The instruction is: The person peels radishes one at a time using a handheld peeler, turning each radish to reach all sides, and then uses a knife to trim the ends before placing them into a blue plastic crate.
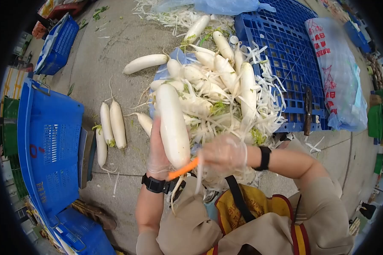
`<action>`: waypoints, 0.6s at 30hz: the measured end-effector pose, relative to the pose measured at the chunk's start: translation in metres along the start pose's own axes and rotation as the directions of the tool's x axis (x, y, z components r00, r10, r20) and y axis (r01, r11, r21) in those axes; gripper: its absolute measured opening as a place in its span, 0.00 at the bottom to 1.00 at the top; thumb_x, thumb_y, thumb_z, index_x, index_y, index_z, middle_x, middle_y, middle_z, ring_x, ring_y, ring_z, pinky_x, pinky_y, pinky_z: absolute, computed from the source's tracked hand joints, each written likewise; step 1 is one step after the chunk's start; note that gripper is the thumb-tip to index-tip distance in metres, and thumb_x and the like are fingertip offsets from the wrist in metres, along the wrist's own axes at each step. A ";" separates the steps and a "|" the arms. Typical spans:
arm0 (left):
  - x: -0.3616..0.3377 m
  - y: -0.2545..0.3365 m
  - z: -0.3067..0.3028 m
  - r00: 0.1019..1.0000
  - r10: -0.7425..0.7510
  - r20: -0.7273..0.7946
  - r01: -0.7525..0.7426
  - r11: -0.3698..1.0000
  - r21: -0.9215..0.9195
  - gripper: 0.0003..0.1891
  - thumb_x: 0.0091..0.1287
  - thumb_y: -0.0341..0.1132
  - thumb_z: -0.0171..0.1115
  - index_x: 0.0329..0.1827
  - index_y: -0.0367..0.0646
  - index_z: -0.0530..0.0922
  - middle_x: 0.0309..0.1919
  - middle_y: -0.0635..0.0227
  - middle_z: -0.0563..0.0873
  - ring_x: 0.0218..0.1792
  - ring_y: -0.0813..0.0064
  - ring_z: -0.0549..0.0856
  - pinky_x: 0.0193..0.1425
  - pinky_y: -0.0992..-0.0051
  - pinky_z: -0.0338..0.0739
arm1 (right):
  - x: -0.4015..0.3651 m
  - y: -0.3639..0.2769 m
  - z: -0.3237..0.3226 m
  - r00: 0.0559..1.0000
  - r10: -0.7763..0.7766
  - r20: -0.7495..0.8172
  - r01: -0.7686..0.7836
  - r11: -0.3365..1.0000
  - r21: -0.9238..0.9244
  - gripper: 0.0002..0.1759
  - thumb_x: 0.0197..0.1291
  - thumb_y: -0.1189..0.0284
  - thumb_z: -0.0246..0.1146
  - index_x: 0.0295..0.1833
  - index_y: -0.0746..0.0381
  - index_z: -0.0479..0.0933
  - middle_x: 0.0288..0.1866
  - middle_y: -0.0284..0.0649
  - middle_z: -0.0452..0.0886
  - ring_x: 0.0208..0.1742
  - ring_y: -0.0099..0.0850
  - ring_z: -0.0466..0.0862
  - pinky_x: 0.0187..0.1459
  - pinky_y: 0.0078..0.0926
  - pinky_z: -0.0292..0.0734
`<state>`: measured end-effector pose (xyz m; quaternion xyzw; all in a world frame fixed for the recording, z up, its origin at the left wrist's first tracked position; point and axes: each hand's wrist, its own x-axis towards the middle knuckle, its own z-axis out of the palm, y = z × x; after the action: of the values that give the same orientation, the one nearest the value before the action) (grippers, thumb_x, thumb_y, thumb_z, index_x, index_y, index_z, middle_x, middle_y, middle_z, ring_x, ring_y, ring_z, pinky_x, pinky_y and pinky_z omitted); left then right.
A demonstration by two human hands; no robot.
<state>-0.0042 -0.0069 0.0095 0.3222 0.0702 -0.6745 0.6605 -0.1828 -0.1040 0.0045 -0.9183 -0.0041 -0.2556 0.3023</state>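
Note:
My left hand, in a clear glove, is closed round a large white daikon radish and holds it up at a tilt, its thin root end toward me. In my right hand, gloved and blurred by motion, is an orange peeler, which lies across the radish's lower end. A pale strip of peel hangs beside the peeler. Below and beyond my hands is a heap of daikon radishes mixed with white peelings; some radishes carry green leaf stubs.
Several thin radishes lie on the concrete floor to the left, near a large blue crate. A blue plastic pallet stands at the right, with a dark-handled knife and a filled printed plastic bag on it.

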 end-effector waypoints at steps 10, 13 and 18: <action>-0.001 -0.005 0.005 0.995 0.081 -0.062 -0.074 0.992 0.106 0.26 0.70 0.55 0.45 0.54 0.40 0.74 0.37 0.62 0.83 0.35 0.70 0.84 0.37 0.71 0.82 | -0.003 0.001 0.001 0.999 0.031 0.039 -0.031 0.999 -0.011 0.15 0.57 0.62 0.63 0.48 0.55 0.77 0.25 0.37 0.79 0.21 0.34 0.80 0.21 0.30 0.75; -0.005 -0.005 -0.003 0.996 0.084 0.039 -0.089 0.983 0.163 0.26 0.70 0.54 0.44 0.55 0.39 0.73 0.37 0.60 0.83 0.34 0.71 0.84 0.38 0.71 0.82 | -0.004 0.006 0.008 0.998 0.061 -0.006 -0.061 0.987 -0.146 0.15 0.56 0.62 0.64 0.47 0.56 0.78 0.24 0.38 0.79 0.21 0.36 0.80 0.21 0.31 0.75; -0.013 -0.023 0.026 0.994 0.062 -0.093 -0.041 0.975 0.219 0.27 0.70 0.54 0.44 0.56 0.37 0.72 0.38 0.58 0.83 0.34 0.68 0.84 0.38 0.71 0.82 | 0.036 0.093 -0.013 0.839 0.492 -0.233 -0.514 0.857 -0.040 0.10 0.61 0.65 0.58 0.43 0.58 0.77 0.23 0.45 0.78 0.25 0.45 0.80 0.25 0.40 0.75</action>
<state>-0.0355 -0.0070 0.0286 0.4269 0.0206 -0.6439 0.6345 -0.1428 -0.1924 -0.0209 -0.8681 0.2826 -0.2647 0.3106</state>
